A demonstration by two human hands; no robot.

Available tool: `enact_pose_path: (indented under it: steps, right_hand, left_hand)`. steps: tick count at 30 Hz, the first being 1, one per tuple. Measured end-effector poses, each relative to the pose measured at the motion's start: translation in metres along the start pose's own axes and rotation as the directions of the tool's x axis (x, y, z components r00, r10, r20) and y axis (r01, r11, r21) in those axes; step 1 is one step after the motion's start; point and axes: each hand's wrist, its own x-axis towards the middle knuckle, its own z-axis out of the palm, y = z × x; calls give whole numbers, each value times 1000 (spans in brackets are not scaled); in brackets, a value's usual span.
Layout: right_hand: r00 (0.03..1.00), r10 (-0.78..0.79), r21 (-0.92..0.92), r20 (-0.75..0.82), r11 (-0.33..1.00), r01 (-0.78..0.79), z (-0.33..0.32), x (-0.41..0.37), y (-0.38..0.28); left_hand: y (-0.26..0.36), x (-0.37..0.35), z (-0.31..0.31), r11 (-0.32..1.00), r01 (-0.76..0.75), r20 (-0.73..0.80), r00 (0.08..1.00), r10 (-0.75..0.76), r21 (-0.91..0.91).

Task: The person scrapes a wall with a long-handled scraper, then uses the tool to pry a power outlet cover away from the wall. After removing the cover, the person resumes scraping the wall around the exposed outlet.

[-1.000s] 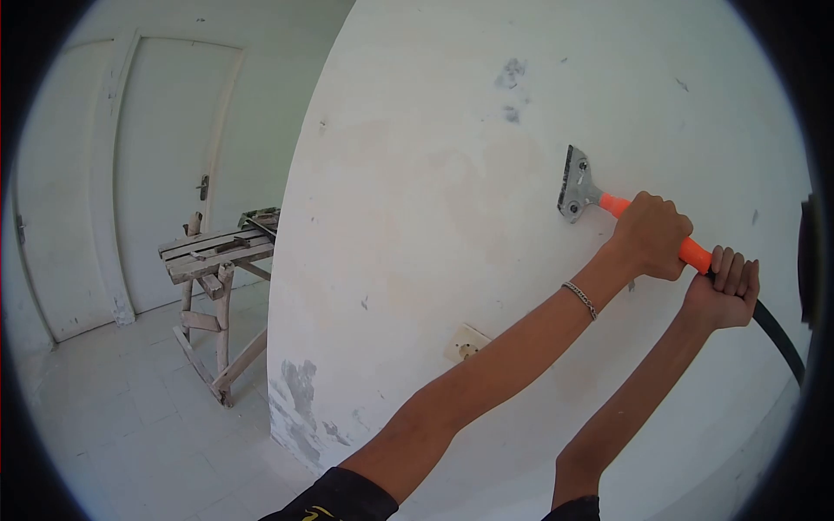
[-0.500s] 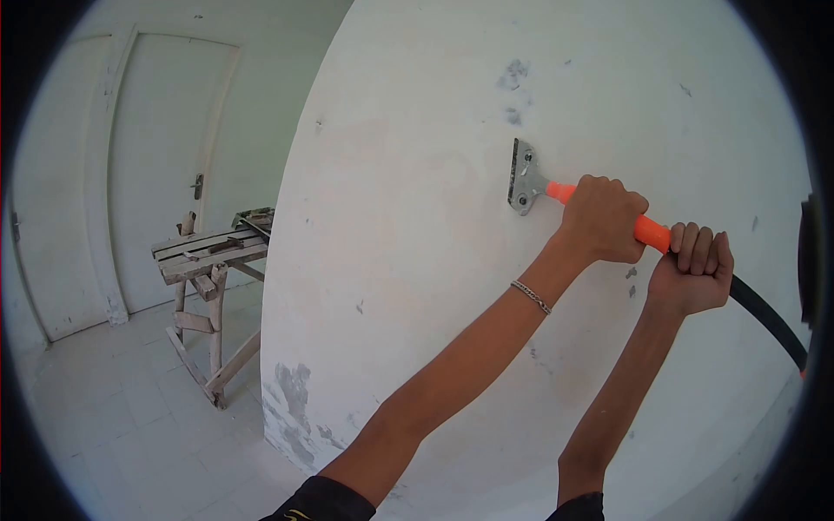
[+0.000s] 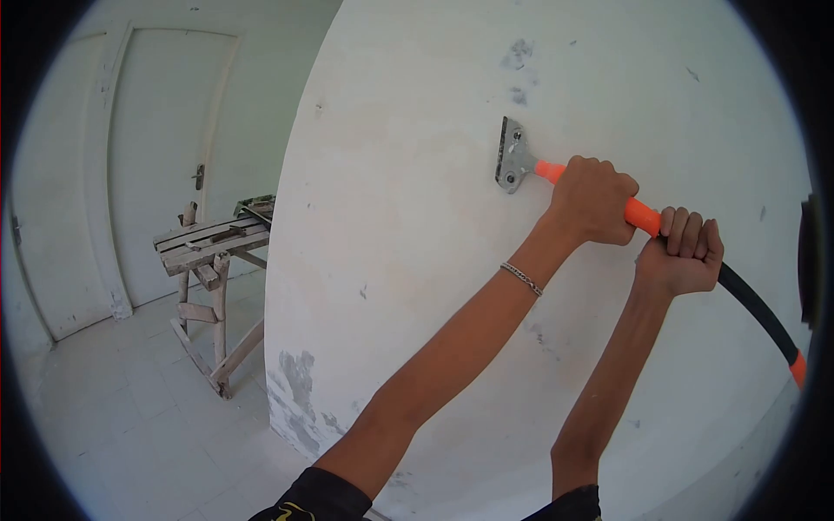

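A long-handled scraper [image 3: 514, 156] with a grey metal head lies with its dark blade edge against the white wall [image 3: 391, 217], a little below some grey scuffed patches. My left hand [image 3: 594, 201] is wrapped round the orange part of its handle, close behind the head. Further back, at the join of the orange sleeve and the black shaft [image 3: 754, 306], my right hand [image 3: 684, 252] closes round it too. The shaft bends away to the right in this view, ending in another orange section at the edge. A chain bracelet [image 3: 521, 279] circles my left wrist.
On the left, a rough wooden trestle bench [image 3: 213, 243] stands on the tiled floor [image 3: 130, 417], with small items on top. Behind it is a pale door [image 3: 165, 156] with a metal handle. Bare grey patches [image 3: 297, 378] mark the wall's lower left corner.
The scraper head has moved slightly left and up along the wall, with both hands moving along on the handle. The view has shifted a little.
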Motion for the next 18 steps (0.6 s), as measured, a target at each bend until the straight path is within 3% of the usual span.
enact_pose_path:
  steps: [2, 7, 9, 12, 16, 18]
  right_hand:
    - [997, 45, 13, 59, 999, -46, 7, 4, -8]
    - [994, -32, -2, 108, 999, 32, 7, -4, -2]
    - [996, -21, -24, 87, 999, 23, 15, 2, -11]
    - [998, -19, -32, 68, 999, 21, 17, 3, -9]
    - [996, -14, -38, 83, 999, 17, -2, 3, -7]
    - [997, -7, -31, 80, 999, 9, 4, 2, -16]
  left_hand:
    - [13, 7, 4, 1000, -14, 2, 1000, 14, -21]
    - [12, 2, -2, 999, -17, -19, 1000, 16, -28]
    - [9, 6, -2, 999, -14, -87, 996, 11, -33]
    - [29, 9, 3, 1000, -3, 10, 1000, 3, -17]
    - [12, 2, 1, 1000, 0, 17, 1000, 1, -30]
    - [18, 3, 3, 1000, -13, -50, 999, 12, -11]
